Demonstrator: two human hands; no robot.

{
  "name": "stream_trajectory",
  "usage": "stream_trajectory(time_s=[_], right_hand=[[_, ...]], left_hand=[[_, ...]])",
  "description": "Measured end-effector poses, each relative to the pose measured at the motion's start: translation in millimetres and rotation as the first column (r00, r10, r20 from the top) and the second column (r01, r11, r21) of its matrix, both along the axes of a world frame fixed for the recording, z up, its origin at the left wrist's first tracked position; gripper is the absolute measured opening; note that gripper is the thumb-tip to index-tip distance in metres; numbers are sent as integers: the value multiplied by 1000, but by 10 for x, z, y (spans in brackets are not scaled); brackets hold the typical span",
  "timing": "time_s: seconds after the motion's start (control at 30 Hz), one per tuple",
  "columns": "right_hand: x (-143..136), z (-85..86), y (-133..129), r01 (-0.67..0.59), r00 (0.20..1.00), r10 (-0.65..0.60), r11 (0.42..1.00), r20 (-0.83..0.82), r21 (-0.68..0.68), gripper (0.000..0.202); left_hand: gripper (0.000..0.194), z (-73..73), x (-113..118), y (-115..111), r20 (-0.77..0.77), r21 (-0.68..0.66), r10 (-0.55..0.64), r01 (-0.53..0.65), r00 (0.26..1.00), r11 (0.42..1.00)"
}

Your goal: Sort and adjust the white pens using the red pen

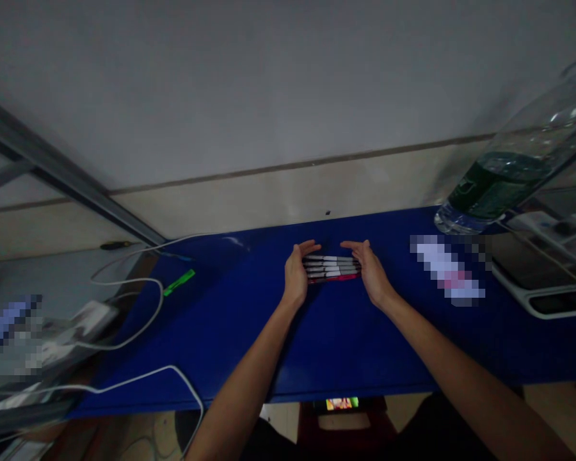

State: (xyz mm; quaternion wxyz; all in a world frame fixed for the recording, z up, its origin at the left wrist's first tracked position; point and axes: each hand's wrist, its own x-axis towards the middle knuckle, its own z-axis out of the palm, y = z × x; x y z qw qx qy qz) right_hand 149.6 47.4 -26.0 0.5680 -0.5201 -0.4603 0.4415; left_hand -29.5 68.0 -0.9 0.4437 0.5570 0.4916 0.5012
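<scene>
Several slim pens (333,264) lie side by side in a row between my two hands, their lengths running left to right. Dark and white barrels make up most of the row, and a red one is at the near side. My left hand (296,275) is open at their left ends, palm inward and fingers stretched forward. At the right ends my right hand (372,272) mirrors it, also open with its fingers extended. Both palms appear to touch the pen ends, partly hiding them. Whether the pens rest on the blue table (230,333) is hard to tell.
A bright green strip (179,282) and a white cable (160,307) lie to the left. At the right stand a large clear bottle (494,186) with a green label and a white device (552,301) resembling a scale. A wall (269,96) rises behind the table.
</scene>
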Motion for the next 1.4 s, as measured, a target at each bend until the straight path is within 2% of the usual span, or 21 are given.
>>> stream_trajectory(time_s=[0.07,0.13,0.23,0.33,0.4,0.5,0.63,0.7,0.77,0.83,0.93,1.0,1.1,1.23,1.4], right_hand=[[26,18,11,6,999,-9,999,50,53,65],[57,56,15,15,991,-31,993,133,120,64],[98,118,11,34,966,-84,979,243,203,57],[121,153,2,54,951,-119,972,284,227,58],[126,164,-5,71,956,-126,976,265,208,62],[121,168,-21,81,965,-120,982,233,170,71],[112,189,-41,93,958,-135,981,255,170,74],[114,230,-52,80,943,-142,974,302,210,70],[114,295,-69,14,918,-114,967,381,256,61],[105,359,-93,-110,879,-26,960,476,256,53],[69,400,-129,-249,815,111,953,568,171,46],[40,387,-143,-253,819,153,961,553,109,44],[21,359,-142,-210,883,161,976,442,64,48],[32,381,-134,-202,929,188,979,320,11,56],[14,393,-146,-271,912,254,963,322,8,54]], left_hand=[[55,18,-24,-8,-119,84,-14,24,993,996],[44,38,-48,-40,-301,236,10,64,954,970],[32,68,-78,-115,-592,381,-3,284,806,880],[30,84,-87,-181,-785,338,-60,508,617,792],[32,90,-79,-205,-840,297,-62,551,539,780],[31,107,-56,-222,-875,258,-55,560,482,787],[29,139,-27,-243,-908,231,-52,600,416,766],[29,157,-23,-246,-914,247,-22,598,406,763],[30,173,-38,-233,-900,292,25,561,435,774],[32,186,-71,-206,-875,338,58,519,481,785],[35,191,-133,-172,-838,358,54,472,543,806],[37,187,-155,-173,-810,344,24,441,586,829],[39,181,-137,-208,-779,323,-15,423,626,847],[39,177,-77,-253,-789,316,-4,412,614,855],[43,176,-84,-275,-842,258,-14,425,540,868]])
